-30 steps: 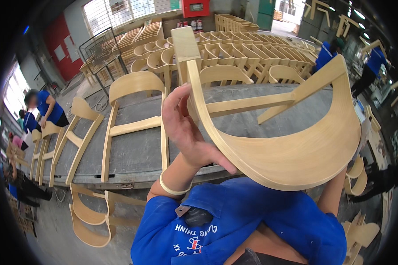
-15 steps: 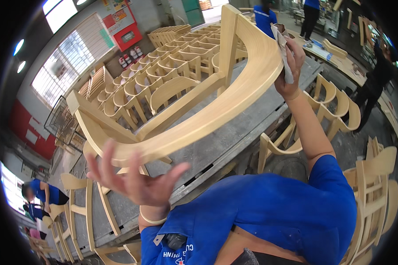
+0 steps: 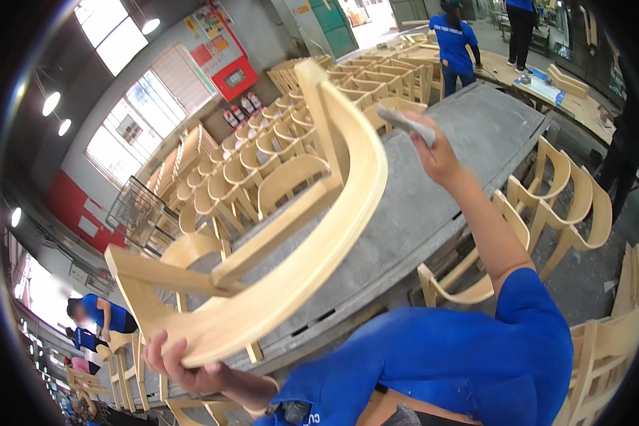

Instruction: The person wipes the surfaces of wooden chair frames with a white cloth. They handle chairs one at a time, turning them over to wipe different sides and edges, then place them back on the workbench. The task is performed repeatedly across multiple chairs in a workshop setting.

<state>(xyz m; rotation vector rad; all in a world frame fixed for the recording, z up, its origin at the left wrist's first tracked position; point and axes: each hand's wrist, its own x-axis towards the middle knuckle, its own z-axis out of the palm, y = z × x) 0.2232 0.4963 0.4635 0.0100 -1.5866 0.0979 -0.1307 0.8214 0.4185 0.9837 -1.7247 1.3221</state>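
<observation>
A pale wooden chair frame (image 3: 362, 202), with a curved backrest, legs and a crossbar, is tilted above the grey worktable. My left hand (image 3: 184, 366) is closed around the near left end of its curved backrest. Raised to the right of the frame and apart from it, my right hand (image 3: 437, 153) pinches a folded grey sheet (image 3: 407, 126). Whether the sheet is sandpaper or cloth cannot be made out.
The grey worktable (image 3: 468, 145) runs diagonally across. Behind it stand rows of chair frames (image 3: 284, 131); more chair frames (image 3: 561, 181) are at the right. A person in blue (image 3: 453, 46) stands at the table's far end, another (image 3: 103, 316) at the left.
My left hand, spread open before, has closed on the backrest's near end. The frame has tilted and shifted down and left. My right hand with the grey sheet has come off the backrest.
</observation>
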